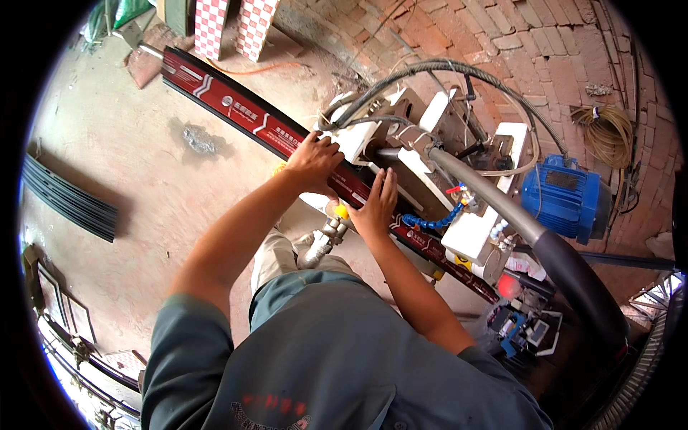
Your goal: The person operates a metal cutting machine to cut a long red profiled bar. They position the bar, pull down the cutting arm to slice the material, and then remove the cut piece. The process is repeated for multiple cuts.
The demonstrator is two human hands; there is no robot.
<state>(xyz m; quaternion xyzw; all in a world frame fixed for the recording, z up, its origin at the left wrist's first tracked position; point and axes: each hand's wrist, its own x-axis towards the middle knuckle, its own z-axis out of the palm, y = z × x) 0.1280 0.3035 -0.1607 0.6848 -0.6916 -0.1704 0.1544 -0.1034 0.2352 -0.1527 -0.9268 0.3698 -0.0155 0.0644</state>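
Observation:
A long straight profile (pixel 247 115) with red printed film and black edges runs slantwise from the upper left to the lower right, along the near side of a white-bodied machine (pixel 464 228). My left hand (pixel 314 166) grips it, fingers bent over its far edge. Just to the right, my right hand (pixel 375 206) lies across the same profile with its fingers stretched out and its thumb apart. Close to that hand, a blue segmented hose (pixel 433 223) curves over the machine. A yellow-tipped metal fitting (pixel 340 213) shows below the profile, between my forearms.
A blue motor (pixel 566 197) sits at the machine's right, behind a thick grey bar with a black grip (pixel 584 279). Dark strips (pixel 68 197) lie on the floor at the left. Checkered boards (pixel 254 25) stand at the far side. A coiled hose (pixel 608 136) hangs at the brick surface.

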